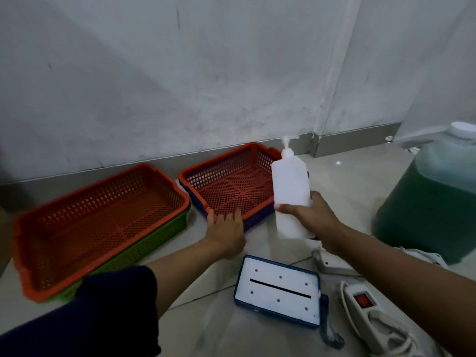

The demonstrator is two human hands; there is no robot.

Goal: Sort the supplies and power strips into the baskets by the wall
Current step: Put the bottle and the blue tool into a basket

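Note:
Two orange mesh baskets stand on the floor by the wall. The left basket [164, 176] is nested in a green one, the right basket [195, 175] in a dark blue one. Both look empty. My left hand [226, 234] rests on the near rim of the right basket, fingers spread over the edge. My right hand [306, 215] grips a white pump bottle [289, 184] upright, just right of that basket's near corner. A white power strip with a red switch [360, 302] lies at the lower right. A second white strip [332, 264] shows under my right forearm.
A white flat box with a blue rim and a black slot [278, 289] lies on the tiles in front of me. A large jug of green liquid [432, 202] stands at the right. The wall and its metal skirting run behind the baskets.

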